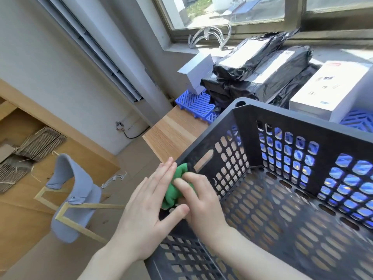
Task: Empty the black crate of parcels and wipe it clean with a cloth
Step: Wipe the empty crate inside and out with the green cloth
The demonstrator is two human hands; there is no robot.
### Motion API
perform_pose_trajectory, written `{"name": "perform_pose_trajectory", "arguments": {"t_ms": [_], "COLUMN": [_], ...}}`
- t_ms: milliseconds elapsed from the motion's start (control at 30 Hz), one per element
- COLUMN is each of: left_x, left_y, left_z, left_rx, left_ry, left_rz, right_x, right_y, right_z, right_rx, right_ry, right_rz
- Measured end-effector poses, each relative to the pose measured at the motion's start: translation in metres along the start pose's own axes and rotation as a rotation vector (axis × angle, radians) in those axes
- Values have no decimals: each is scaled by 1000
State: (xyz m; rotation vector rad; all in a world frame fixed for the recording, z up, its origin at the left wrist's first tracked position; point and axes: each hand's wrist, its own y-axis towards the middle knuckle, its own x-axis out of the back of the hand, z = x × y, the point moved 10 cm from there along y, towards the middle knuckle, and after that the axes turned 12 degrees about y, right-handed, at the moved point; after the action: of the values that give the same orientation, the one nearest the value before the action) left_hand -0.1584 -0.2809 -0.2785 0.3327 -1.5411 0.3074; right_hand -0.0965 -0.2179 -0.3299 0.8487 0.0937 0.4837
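- Black crate (302, 120): no parcels inside and the floor bare. It stands on the wooden table (173, 132), near the table's left edge.
- Black-wrapped parcels (262, 63) and white boxes (331, 87): stacked just behind the crate on blue grid mats (195, 104), under the window.
- Green cloth (173, 190): bunched on the rim of the crate's left wall, beside the handle slot.
- Right hand (201, 203): reaches from inside the crate, fingers curled over the cloth, grasping it and pressing it to the wall.
- Left hand (149, 215): grips nothing. Fingers lie straight and flat against the outside of the same wall, with the thumb towards the rim.
- Hazard, sliding: a hard sideways stroke could push the light crate towards the table edge, and the flat left hand is the only brace.
- Hazard, snagging: the bunched cloth may catch in the wall's perforations or the handle slot and pull out of the fingers.
- Hazard, missed areas: a wadded cloth touches little surface, so the floor slots and corners could be skipped.
- Hazard, stack: shoving the crate backward may knock the loosely piled parcels.
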Motion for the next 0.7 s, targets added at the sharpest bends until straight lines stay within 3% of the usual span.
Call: {"name": "perform_pose_trajectory", "arguments": {"t_ms": [167, 333, 433, 533, 700], "left_x": [0, 0, 1, 1, 2], "left_y": [-1, -1, -1, 0, 1], "left_z": [0, 1, 1, 1, 2], "left_rx": [0, 3, 4, -2, -4], "left_ry": [15, 15, 14, 3, -31], "left_rz": [-6, -1, -10, -22, -42], "right_x": [15, 78, 90, 61, -1], "right_y": [18, 60, 65, 46, -1], "right_z": [-12, -79, -90, -63, 2], "right_rx": [15, -303, -371, -264, 97], "right_ry": [29, -24, -34, -33, -27], "right_rz": [-34, -284, -354, -253, 57]}}
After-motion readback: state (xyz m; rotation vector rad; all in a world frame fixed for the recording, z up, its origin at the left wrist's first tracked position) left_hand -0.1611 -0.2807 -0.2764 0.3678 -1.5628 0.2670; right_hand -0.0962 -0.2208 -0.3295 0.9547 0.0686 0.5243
